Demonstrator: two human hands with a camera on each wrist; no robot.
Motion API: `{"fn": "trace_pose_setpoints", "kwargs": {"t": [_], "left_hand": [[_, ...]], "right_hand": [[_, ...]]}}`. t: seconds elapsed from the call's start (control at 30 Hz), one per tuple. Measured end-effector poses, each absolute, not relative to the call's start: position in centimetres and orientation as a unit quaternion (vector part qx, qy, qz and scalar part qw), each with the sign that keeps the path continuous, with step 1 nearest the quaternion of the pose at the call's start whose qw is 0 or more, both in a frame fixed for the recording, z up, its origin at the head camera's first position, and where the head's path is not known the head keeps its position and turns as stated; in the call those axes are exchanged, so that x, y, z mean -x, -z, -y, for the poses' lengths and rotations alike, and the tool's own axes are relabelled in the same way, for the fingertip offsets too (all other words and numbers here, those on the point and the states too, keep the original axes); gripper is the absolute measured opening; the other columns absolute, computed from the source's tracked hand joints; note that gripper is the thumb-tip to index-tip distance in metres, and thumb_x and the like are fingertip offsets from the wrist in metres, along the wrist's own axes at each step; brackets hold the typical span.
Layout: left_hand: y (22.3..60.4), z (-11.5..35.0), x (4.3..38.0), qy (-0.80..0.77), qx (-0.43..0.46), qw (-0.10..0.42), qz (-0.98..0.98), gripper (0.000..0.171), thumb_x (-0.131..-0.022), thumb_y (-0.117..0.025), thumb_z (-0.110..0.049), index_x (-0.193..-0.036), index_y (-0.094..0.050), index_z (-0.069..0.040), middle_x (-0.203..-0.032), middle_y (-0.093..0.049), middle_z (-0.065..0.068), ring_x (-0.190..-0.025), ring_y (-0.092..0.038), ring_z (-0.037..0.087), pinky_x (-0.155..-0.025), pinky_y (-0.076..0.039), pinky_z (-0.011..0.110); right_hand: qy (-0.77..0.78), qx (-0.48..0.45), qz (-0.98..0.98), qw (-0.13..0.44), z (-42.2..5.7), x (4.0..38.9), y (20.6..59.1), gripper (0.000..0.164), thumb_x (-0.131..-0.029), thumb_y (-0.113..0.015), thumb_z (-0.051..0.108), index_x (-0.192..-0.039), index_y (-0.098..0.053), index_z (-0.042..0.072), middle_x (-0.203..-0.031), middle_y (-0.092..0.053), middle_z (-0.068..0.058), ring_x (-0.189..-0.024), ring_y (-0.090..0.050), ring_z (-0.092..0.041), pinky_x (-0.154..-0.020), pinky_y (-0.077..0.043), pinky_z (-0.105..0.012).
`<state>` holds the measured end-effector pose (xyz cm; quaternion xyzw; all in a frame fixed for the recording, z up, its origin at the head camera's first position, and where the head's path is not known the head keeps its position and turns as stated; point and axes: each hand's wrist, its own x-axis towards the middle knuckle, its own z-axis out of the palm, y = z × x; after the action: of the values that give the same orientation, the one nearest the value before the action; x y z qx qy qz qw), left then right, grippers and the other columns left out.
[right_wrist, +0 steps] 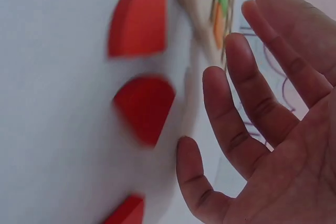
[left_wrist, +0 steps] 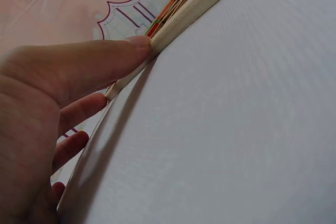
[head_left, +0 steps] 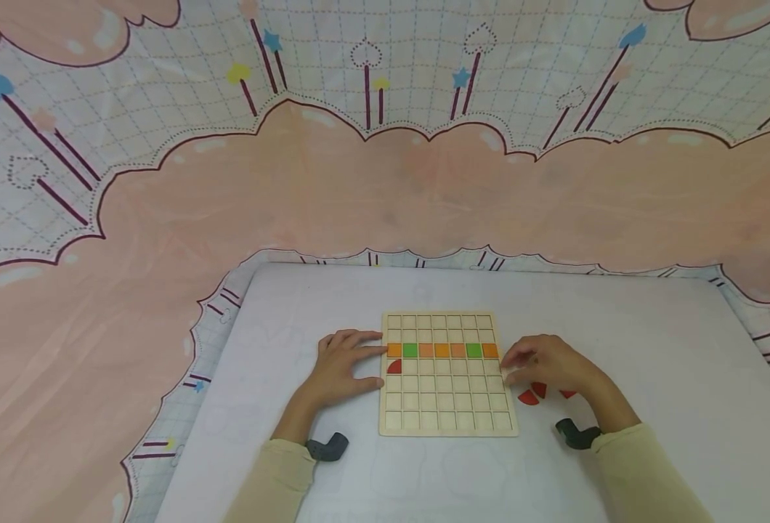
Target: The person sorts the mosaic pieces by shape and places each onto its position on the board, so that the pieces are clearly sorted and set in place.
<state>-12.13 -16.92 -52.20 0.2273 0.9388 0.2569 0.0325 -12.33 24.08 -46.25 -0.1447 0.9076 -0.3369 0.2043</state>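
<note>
A pale wooden grid board point(head_left: 428, 402) lies flat between the two hands. Across it runs one row of orange, salmon and green square tiles point(head_left: 442, 351); under the row's left end sits a red quarter-circle piece point(head_left: 395, 367). My left hand point(head_left: 339, 367) touches the board's left edge with spread, fairly straight fingers, and its thumb point(left_wrist: 123, 59) meets the side in the left wrist view. By the right edge, my right hand point(head_left: 548, 363) hovers with relaxed fingers and an empty palm. Loose red quarter-circle pieces point(right_wrist: 140, 22) lie on the table beneath it.
The white tabletop point(head_left: 673, 349) extends around the board. Behind and to the left hangs a pink and white printed cloth point(head_left: 385, 189) with candle drawings. Dark wrist devices point(head_left: 328, 447) sit on both forearms, at the beige sleeves point(head_left: 646, 465).
</note>
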Motion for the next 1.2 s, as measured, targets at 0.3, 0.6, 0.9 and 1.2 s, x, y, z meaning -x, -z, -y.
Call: {"fn": "trace_pose_setpoints", "kwargs": {"t": [0.3, 0.6, 0.9, 1.2], "left_hand": [[52.3, 16.9, 12.2, -0.256, -0.226, 0.031, -0.939, 0.058, -0.082, -0.077, -0.049, -0.137, -0.066, -0.031, -0.154, -0.051, -0.009, -0.141, -0.037, 0.023, -0.113, -0.019, 0.058], [52.2, 16.9, 12.1, -0.258, -0.229, 0.028, -0.938, 0.058, -0.082, -0.078, -0.048, -0.136, -0.067, -0.031, -0.153, -0.052, -0.009, -0.141, -0.038, 0.023, -0.112, -0.020, 0.058], [52.1, 17.0, 12.1, -0.256, -0.227, 0.029, -0.939, 0.058, -0.082, -0.078, -0.048, -0.136, -0.067, -0.031, -0.153, -0.052, -0.008, -0.141, -0.038, 0.023, -0.112, -0.020, 0.058], [52.2, 17.0, 12.1, -0.252, -0.224, 0.033, -0.941, 0.058, -0.082, -0.077, -0.049, -0.137, -0.066, -0.032, -0.153, -0.052, -0.009, -0.141, -0.038, 0.023, -0.113, -0.020, 0.058]], "right_hand": [[0.305, 0.106, -0.914, 0.244, -25.7, 11.7, 46.9, 0.024, -0.074, -0.090, 0.024, -0.094, -0.077, 0.026, -0.108, -0.068, 0.000, -0.099, -0.055, -0.022, -0.073, -0.048, -0.035], [0.320, 0.126, -0.903, 0.258, -26.0, 12.1, 47.5, 0.019, -0.079, -0.086, 0.019, -0.091, -0.073, 0.024, -0.090, -0.060, 0.000, -0.081, -0.053, -0.019, -0.060, -0.045, -0.030], [0.316, 0.126, -0.906, 0.251, -26.0, 12.4, 47.5, 0.020, -0.079, -0.086, 0.021, -0.092, -0.071, 0.021, -0.081, -0.058, 0.000, -0.074, -0.052, -0.016, -0.054, -0.044, -0.028], [0.317, 0.119, -0.908, 0.246, -26.0, 12.2, 47.5, 0.023, -0.077, -0.088, 0.022, -0.087, -0.068, 0.017, -0.077, -0.055, 0.001, -0.075, -0.051, -0.017, -0.057, -0.041, -0.027]]}}
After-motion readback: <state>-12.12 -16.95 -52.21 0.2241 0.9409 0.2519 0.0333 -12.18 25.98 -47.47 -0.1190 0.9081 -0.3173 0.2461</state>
